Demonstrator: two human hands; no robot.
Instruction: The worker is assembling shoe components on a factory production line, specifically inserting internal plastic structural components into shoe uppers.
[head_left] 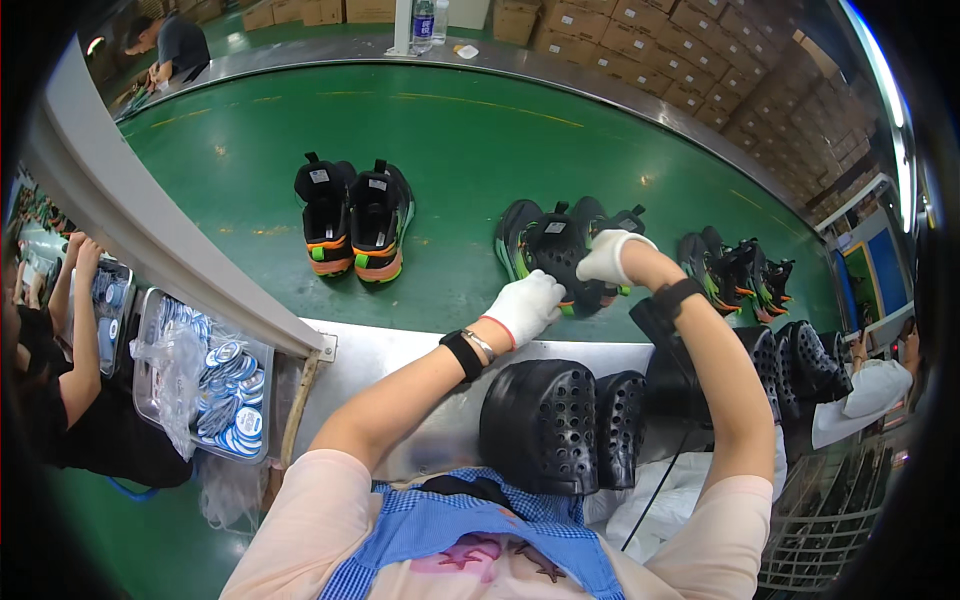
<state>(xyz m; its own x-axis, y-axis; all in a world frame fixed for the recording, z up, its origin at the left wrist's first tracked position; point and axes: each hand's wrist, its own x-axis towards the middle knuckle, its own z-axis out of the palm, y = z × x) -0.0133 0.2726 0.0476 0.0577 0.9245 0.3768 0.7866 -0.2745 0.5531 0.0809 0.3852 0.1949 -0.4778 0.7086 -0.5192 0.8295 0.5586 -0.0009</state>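
Observation:
Both of my hands wear white gloves and meet at a pair of black sneakers with green and orange trim on the green belt. My left hand [535, 305] has its fingers curled against the near end of the left sneaker [517, 235]. A black perforated shoe insert [556, 245] shows between the hands, seemingly in that shoe. Bent at the wrist, my right hand [608, 258] closes its fingers at the right sneaker [590, 212]; its fingertips are partly hidden. Nearer me, black perforated shoe inserts [540, 425] stand on the metal ledge.
Another sneaker pair [355, 220] stands left on the green belt [450, 130]; several more sneakers [735, 270] stand right. A pale post [180, 200] rises left beside a bin [150, 390] of round blue-white tags. Further inserts [800, 365] line the right ledge. Other people work nearby.

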